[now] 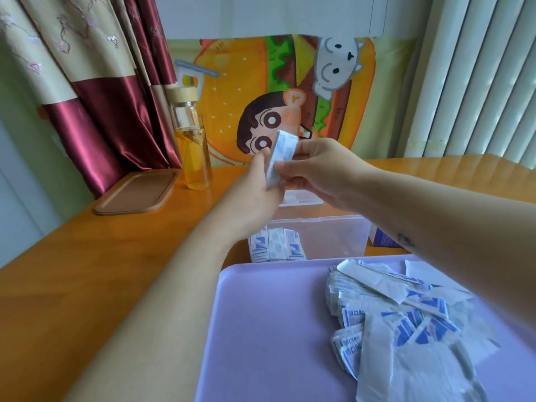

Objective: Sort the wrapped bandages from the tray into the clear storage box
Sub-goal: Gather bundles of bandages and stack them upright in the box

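Left hand point(255, 185) and right hand point(317, 169) pinch one bandage stack point(279, 154) above the clear box point(333, 235) (bundles point(275, 247) stand inside); tray point(261, 329) lies nearer.

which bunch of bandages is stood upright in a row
The bandages in the box, upright side by side at its left end. The tray pile lies jumbled; the stack is held up by the left hand and right hand.

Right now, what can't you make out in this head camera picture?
Head view:
- Held bandage stack: count unclear; left hand and right hand cover it.
- Purple carton: mostly behind the right forearm.
- Print on bandage pile: blurred, too small.
- Lilac tray: cut off by the bottom edge.
- Clear storage box: far side behind the hands.
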### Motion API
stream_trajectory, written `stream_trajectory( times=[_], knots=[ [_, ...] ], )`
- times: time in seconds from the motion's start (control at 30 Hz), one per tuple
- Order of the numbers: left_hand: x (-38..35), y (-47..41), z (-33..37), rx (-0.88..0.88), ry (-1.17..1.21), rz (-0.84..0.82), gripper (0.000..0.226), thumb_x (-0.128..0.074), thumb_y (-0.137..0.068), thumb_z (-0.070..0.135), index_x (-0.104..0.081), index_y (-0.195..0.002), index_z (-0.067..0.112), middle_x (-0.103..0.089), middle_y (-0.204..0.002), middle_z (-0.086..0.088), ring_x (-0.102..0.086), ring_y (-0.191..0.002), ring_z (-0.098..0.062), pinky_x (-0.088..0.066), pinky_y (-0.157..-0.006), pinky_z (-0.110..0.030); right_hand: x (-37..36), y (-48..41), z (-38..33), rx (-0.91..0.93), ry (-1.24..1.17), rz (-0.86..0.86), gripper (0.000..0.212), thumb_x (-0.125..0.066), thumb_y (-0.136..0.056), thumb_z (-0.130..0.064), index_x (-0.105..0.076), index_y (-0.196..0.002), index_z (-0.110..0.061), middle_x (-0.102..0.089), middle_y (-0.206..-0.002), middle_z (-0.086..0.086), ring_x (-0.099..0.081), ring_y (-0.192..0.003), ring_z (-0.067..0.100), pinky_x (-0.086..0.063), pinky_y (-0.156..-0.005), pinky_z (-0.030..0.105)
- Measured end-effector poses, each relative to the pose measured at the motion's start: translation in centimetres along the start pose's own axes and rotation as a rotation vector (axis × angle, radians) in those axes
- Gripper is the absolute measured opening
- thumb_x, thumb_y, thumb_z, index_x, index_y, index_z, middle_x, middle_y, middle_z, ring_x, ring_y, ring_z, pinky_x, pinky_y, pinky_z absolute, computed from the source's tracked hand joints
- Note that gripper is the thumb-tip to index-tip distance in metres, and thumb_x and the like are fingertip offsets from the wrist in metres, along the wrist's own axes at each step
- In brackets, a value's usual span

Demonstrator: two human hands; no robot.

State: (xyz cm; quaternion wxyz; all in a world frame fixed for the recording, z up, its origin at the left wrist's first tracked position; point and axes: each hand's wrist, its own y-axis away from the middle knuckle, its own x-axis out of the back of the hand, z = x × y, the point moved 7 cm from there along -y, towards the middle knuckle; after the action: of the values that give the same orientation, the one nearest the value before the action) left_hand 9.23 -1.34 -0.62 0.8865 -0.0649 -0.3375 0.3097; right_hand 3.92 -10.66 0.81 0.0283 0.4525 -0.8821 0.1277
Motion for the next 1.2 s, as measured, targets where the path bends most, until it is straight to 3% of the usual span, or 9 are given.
stream_trajectory(
  times=[0.13, 0.3, 0.53, 0.6, 0.7, 0.83, 0.97, 1.1, 1.2],
  knots=[
    [2.0, -0.2, -2.7, 0.044, -0.277, 0.071, 0.038, -0.049, -0.096, 0.025, -0.046, -0.134, 0.031, -0.043, -0.136, 0.005, -0.045, -0.118, -0.01, -0.034, -0.089, -0.02, 2.4, -2.5, 3.2, -0.212, 0.216, 0.086, 0.017, -0.069, -0.082, -0.006, -0.064, -0.098, -0.002, -0.067, -0.097, 0.013, -0.063, -0.084, 0.019, -0.055, -0.079, 0.029],
    [1.5, 0.5, -5.3, 0.189, -0.391, -0.164, 0.021, -0.049, -0.096, 0.034, -0.061, -0.113, 0.036, -0.042, -0.138, 0.004, -0.046, -0.12, -0.015, -0.036, -0.09, -0.026, 1.0, -2.6, 7.5, -0.552, 0.366, -0.148, 0.007, -0.066, -0.083, -0.002, -0.059, -0.086, -0.005, -0.064, -0.084, 0.006, -0.059, -0.077, 0.015, -0.051, -0.077, 0.024],
    [1.7, 0.8, -5.2, 0.149, -0.437, -0.249, 0.021, -0.053, -0.094, 0.033, -0.067, -0.11, 0.03, -0.046, -0.137, 0.007, -0.044, -0.113, -0.009, -0.033, -0.087, -0.024, -0.7, -3.1, 10.3, -0.723, 0.518, -0.288, 0.035, -0.061, -0.089, -0.013, -0.054, -0.121, 0.0, -0.06, -0.123, 0.013, -0.052, -0.122, 0.027, -0.039, -0.107, 0.038],
    [1.6, 0.8, -5.0, 0.134, -0.445, -0.255, 0.023, -0.052, -0.095, 0.032, -0.067, -0.112, 0.028, -0.048, -0.135, 0.007, -0.042, -0.104, -0.006, -0.033, -0.085, -0.023, -1.4, -2.9, 10.7, -0.739, 0.549, -0.34, 0.031, -0.059, -0.091, -0.017, -0.056, -0.118, -0.001, -0.061, -0.117, 0.012, -0.059, -0.109, 0.022, -0.046, -0.097, 0.03],
    [1.4, 0.8, -4.9, 0.123, -0.448, -0.258, 0.024, -0.052, -0.096, 0.029, -0.067, -0.114, 0.026, -0.049, -0.135, 0.006, -0.041, -0.102, -0.004, -0.033, -0.083, -0.023, -1.4, -3.1, 11.1, -0.76, 0.588, -0.312, 0.021, -0.061, -0.09, -0.018, -0.059, -0.105, -0.003, -0.063, -0.088, 0.007, -0.058, -0.069, 0.012, -0.05, -0.058, 0.018],
    [1.4, 0.7, -4.8, 0.119, -0.445, -0.255, 0.023, -0.052, -0.096, 0.028, -0.068, -0.112, 0.025, -0.051, -0.134, 0.006, -0.038, -0.099, -0.003, -0.033, -0.082, -0.022, -1.1, -3.0, 10.9, -0.724, 0.738, -0.303, 0.021, -0.064, -0.088, -0.02, -0.062, -0.101, -0.005, -0.062, -0.074, 0.004, -0.059, -0.046, 0.007, -0.048, -0.043, 0.012],
    [1.3, 0.7, -4.8, 0.12, -0.445, -0.252, 0.023, -0.052, -0.096, 0.028, -0.068, -0.112, 0.024, -0.051, -0.135, 0.007, -0.038, -0.099, -0.002, -0.033, -0.081, -0.023, -1.7, -3.3, 10.7, -0.622, 0.745, -0.355, 0.023, -0.058, -0.09, -0.009, -0.06, -0.112, -0.002, -0.056, -0.074, 0.001, -0.054, -0.057, 0.006, -0.042, -0.037, 0.009],
    [1.4, 0.7, -4.9, 0.12, -0.453, -0.256, 0.023, -0.052, -0.096, 0.028, -0.068, -0.111, 0.024, -0.051, -0.134, 0.006, -0.039, -0.098, -0.003, -0.034, -0.08, -0.023, -1.8, -3.0, 12.0, -0.807, 0.74, -0.366, 0.017, -0.062, -0.09, -0.016, -0.058, -0.075, -0.009, -0.054, -0.059, 0.002, -0.043, -0.051, 0.01, -0.038, -0.037, 0.014],
    [1.4, 0.6, -5.0, 0.122, -0.456, -0.257, 0.023, -0.052, -0.095, 0.029, -0.068, -0.111, 0.025, -0.052, -0.133, 0.006, -0.039, -0.098, -0.004, -0.034, -0.079, -0.023, -2.2, -3.2, 12.4, -0.811, 0.747, -0.386, 0.015, -0.058, -0.091, -0.014, -0.056, -0.077, -0.01, -0.053, -0.071, 0.004, -0.045, -0.059, 0.011, -0.041, -0.045, 0.013]
  ],
)
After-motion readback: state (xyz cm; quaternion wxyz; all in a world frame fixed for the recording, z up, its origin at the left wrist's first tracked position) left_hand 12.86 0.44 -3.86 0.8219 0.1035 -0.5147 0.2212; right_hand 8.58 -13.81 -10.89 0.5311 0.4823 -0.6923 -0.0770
